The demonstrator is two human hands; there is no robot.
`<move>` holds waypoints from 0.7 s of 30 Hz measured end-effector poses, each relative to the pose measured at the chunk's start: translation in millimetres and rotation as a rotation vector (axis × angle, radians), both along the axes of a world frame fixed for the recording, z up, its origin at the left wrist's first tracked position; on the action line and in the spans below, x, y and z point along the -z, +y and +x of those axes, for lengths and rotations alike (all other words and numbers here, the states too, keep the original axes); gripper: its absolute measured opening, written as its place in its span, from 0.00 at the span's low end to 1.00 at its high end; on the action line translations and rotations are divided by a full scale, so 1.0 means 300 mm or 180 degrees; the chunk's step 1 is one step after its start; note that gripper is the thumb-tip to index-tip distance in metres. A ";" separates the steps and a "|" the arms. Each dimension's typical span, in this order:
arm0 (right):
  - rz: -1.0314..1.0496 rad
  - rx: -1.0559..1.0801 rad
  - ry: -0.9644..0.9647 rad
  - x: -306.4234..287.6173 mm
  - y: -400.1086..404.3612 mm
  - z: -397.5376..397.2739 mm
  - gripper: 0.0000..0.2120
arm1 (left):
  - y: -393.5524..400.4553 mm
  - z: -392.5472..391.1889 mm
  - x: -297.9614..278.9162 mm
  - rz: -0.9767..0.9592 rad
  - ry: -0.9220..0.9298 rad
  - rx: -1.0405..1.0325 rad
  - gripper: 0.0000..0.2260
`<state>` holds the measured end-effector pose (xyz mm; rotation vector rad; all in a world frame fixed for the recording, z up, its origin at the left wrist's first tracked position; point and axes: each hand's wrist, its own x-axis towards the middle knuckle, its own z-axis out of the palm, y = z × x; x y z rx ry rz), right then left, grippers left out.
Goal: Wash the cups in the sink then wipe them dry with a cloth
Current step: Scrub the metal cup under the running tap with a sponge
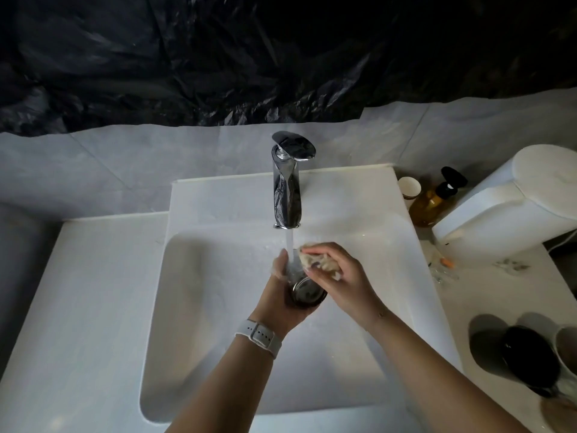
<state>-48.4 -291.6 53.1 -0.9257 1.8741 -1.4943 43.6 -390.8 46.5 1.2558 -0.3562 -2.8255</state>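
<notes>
Over the white sink [193, 307] my left hand [282, 295] grips a clear glass cup [304, 287] tilted toward me, its dark base showing. Water runs from the chrome faucet [288, 189] onto the cup. My right hand [335, 273] is closed on a beige, soapy cloth [315, 260] pressed against the cup's upper side. A black cup [530, 360] and a pale cup [566, 348] stand on the counter at the lower right, with a clear glass [562, 404] partly cut off by the frame edge.
A white watch strap sits on my left wrist. At the back right stand an amber pump bottle [432, 201], a paper cup [409, 189] and a white toilet tank [512, 201]. Small clear glass pieces [443, 270] lie on the right counter. Black plastic sheeting covers the wall.
</notes>
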 end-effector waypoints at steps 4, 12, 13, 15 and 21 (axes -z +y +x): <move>0.0245 0.0206 -0.0592 0.046 -0.029 -0.014 0.09 | -0.009 -0.004 -0.001 0.0031 -0.0158 -0.0297 0.23; -0.0207 0.0067 0.0596 -0.011 -0.104 0.031 0.14 | -0.056 -0.009 -0.021 0.0725 -0.0235 -0.0743 0.28; -0.0209 0.0111 0.0626 -0.012 -0.106 0.021 0.16 | -0.069 -0.014 -0.028 0.0943 -0.0295 -0.0805 0.29; -0.0213 -0.0023 0.1100 0.004 -0.069 0.026 0.18 | -0.104 -0.010 -0.044 0.1273 -0.0402 -0.0869 0.30; -0.0386 -0.0888 0.2043 -0.036 -0.097 0.048 0.20 | -0.139 -0.005 -0.072 0.1546 -0.0108 -0.1059 0.24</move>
